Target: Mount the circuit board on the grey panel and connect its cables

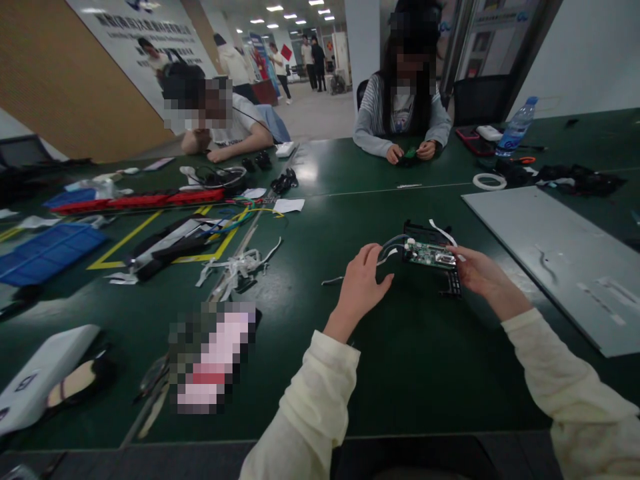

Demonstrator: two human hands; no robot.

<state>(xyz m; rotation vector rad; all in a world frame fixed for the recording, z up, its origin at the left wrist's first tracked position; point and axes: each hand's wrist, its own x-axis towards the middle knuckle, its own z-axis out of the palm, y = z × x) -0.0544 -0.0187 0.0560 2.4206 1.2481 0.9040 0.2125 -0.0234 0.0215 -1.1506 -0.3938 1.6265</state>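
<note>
My right hand grasps the board by its right end, holding it over the middle of the table, nearer the right edge than the left. The board is a small green rectangle crowded with chips and pale connectors, set against a black frame that juts out above and below it; a white ribbon curls up from its top, and grey cables run from its left end toward my other hand. My left hand is loosely spread beside those cables; I can't tell whether its fingertips touch them. A blue tray sits at the table's left edge, its contents too blurred to make out. Toward the far right corner stands a clear bottle with a blue cap. The grey panel lies just right of my right hand, taking up much of that side, with a tape roll past its far corner. To my left are a heap of white strips, a phone toward the near edge and a white case at the near left corner.
</note>
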